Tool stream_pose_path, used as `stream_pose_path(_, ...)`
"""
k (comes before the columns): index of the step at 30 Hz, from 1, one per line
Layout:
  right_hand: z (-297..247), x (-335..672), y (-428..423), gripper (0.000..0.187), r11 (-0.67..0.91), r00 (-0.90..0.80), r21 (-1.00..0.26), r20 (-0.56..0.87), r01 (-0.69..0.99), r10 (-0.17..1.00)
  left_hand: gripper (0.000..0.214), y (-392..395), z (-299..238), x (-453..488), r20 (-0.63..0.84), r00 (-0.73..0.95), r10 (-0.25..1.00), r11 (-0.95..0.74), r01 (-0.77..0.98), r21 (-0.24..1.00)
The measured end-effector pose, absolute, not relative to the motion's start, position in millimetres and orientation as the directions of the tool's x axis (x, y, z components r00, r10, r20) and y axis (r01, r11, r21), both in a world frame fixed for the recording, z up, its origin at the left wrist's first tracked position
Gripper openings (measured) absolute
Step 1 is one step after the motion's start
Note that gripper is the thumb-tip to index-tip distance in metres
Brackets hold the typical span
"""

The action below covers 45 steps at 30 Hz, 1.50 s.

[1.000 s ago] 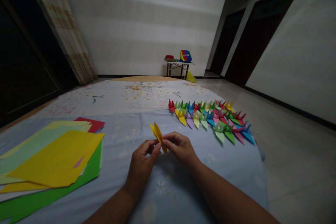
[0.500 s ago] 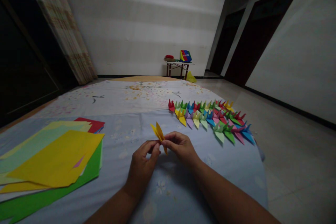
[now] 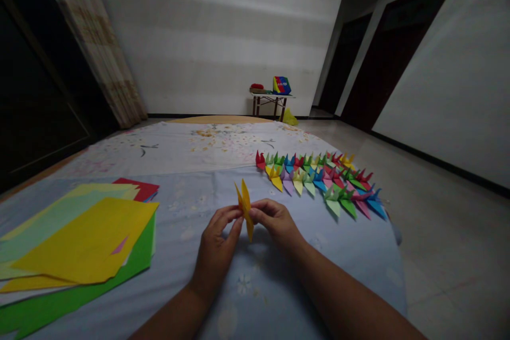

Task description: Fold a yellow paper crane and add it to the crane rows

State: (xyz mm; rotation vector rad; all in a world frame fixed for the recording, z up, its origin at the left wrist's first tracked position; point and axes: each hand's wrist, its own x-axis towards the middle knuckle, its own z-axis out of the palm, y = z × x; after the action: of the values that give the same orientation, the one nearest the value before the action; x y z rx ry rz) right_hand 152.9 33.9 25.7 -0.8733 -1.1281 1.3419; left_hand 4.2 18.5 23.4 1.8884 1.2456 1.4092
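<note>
Toward the near edge of the worktop, about midway between its left and right edges, I am holding a folded piece of yellow paper upright between my two hands. My left hand is pinching it from one side, and my right hand is gripping it from the other, so the fingertips are nearly meeting around it. Two narrow points are standing up side by side above my fingers, and another is hanging down below them. Whether that lower tip is touching the blue cloth, I cannot tell. Along the left edge, a pile of paper sheets is lying spread out, with a large yellow sheet resting on top, a green sheet showing underneath and a red sheet poking out at the far side. Near the right edge, folded paper cranes in many colours are standing close together in rows. Toward the far edge, a white flowered cloth is covering the worktop.
</note>
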Motion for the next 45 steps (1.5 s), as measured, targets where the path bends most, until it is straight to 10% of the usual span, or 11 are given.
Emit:
stream_pose_path(13,23,152,35,0.03,0.119,-0.083,-0.977,0.135,-0.177,0.987,0.015,18,25,5,0.457,0.054,0.888,-0.448,0.333,0.83)
stream_pose_path(26,23,151,37,0.033,0.099,-0.043,-0.98,0.108,-0.17,0.993,0.039,21,28,13,0.061,0.041,0.997,-0.057,-0.099,0.993)
stream_pose_path(45,19,146,37,0.028,0.033,-0.066,-0.981,0.046,-0.192,0.997,0.019,13,26,10,0.333,-0.014,0.943,-0.319,0.25,0.914)
